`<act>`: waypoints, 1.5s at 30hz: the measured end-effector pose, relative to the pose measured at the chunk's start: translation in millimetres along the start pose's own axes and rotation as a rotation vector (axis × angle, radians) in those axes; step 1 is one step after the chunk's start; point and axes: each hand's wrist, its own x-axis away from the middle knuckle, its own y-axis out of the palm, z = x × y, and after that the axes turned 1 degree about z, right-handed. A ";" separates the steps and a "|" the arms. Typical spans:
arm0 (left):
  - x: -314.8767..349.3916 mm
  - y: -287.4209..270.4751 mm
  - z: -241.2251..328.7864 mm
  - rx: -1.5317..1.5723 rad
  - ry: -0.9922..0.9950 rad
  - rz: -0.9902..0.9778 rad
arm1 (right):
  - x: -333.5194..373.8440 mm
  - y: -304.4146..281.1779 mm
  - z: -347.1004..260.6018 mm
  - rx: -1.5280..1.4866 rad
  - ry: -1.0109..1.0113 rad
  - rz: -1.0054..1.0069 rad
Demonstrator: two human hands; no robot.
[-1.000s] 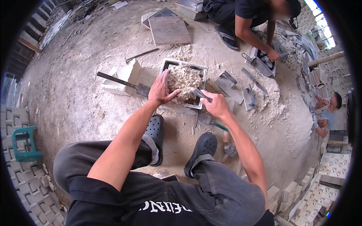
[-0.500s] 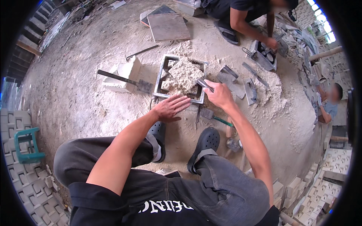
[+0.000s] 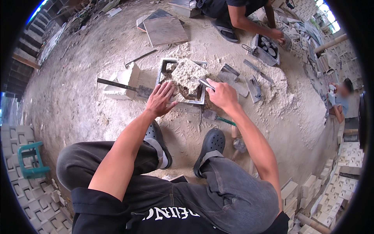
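In the head view, the rectangular mould frame [image 3: 160, 72] lies on the dusty ground in the middle of the scene, just beyond the person's shoes. Pale, crumbly mix [image 3: 189, 73] is heaped over its middle and far side, and dark gaps show at its far left and near right.

The left hand [image 3: 159, 100] is spread flat, palm down, at the frame's near left corner, with nothing visible in its grasp; whether it presses on the mix cannot be told. The right hand [image 3: 222, 94] is closed round a dark hand tool [image 3: 205, 83], whose exposed end points left to the heap's right edge.

To the left, a long-handled flat blade [image 3: 119, 84] rests across a white block [image 3: 132, 77], with a bent rod [image 3: 141, 58] farther off. To the right lie a trowel [image 3: 240, 88] and a float [image 3: 254, 90]. Nearer, a green-handled tool [image 3: 226, 121] lies close to a hammer [image 3: 239, 145]. At far right, a co-worker's hand [image 3: 277, 36] is at another mould [image 3: 277, 56] containing rounded pieces.
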 end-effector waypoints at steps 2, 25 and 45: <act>-2.6 -2.7 1.8 0.004 -0.021 -0.010 | -1.2 7.5 -1.6 0.038 -0.012 0.046; -93.0 -2.7 9.4 -0.004 -0.027 -0.197 | -13.7 -38.5 59.1 0.458 -0.452 0.214; -74.2 -3.2 47.1 0.027 0.245 -0.390 | -4.4 24.2 108.8 0.021 -0.455 0.352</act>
